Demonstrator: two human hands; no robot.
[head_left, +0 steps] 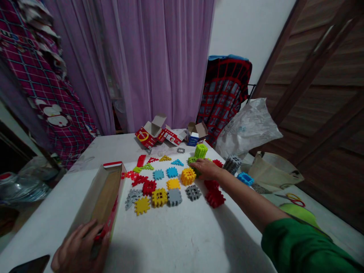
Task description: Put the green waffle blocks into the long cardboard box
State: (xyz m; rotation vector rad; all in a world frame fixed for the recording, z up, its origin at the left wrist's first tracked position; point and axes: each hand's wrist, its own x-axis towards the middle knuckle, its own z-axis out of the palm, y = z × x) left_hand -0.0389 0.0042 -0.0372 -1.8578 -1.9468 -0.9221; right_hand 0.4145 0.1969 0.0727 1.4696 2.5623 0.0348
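Observation:
My left hand point(81, 246) grips the near end of a long, shallow, open cardboard box point(115, 216), its fingers over the box and the thumb by the red-edged wall. At the right of the table, my right hand point(206, 168) is closed over green interlocking blocks point(192, 160); its palm hides part of them. A taller lime-green stack point(201, 151) stands just behind the fingers. Beside the hand sits an orange-yellow block stack point(188, 176). Red block stacks point(215, 198) lie below my forearm, and a grey stack point(232, 164) is to its right.
Flat blue, yellow, red and grey pieces point(172, 172) spread over the white table point(159, 235). Opened small boxes point(149, 134) lie at the back edge. A dark phone point(31, 264) rests at the front left corner. Scissors point(295, 199) and a cloth bag point(275, 170) are beyond the right edge.

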